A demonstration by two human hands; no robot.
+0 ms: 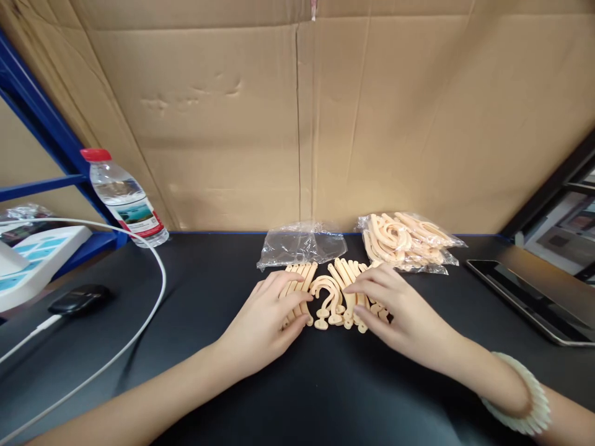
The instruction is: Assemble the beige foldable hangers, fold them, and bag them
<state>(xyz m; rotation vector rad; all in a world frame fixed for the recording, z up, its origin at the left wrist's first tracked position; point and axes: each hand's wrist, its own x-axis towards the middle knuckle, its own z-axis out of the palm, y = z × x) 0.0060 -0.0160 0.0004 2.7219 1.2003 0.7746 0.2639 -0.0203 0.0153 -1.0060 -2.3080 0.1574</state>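
Loose beige pieces [348, 301] are lying largely lined up on the worktop [316, 384], the left hand [260, 322] and right hand [409, 310] framing them, fingers parted; bagged pieces [395, 238] are sitting packed behind.

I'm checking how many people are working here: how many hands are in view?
2: the left hand at the left group of pale pieces, the right hand at the right group. No other hands show.
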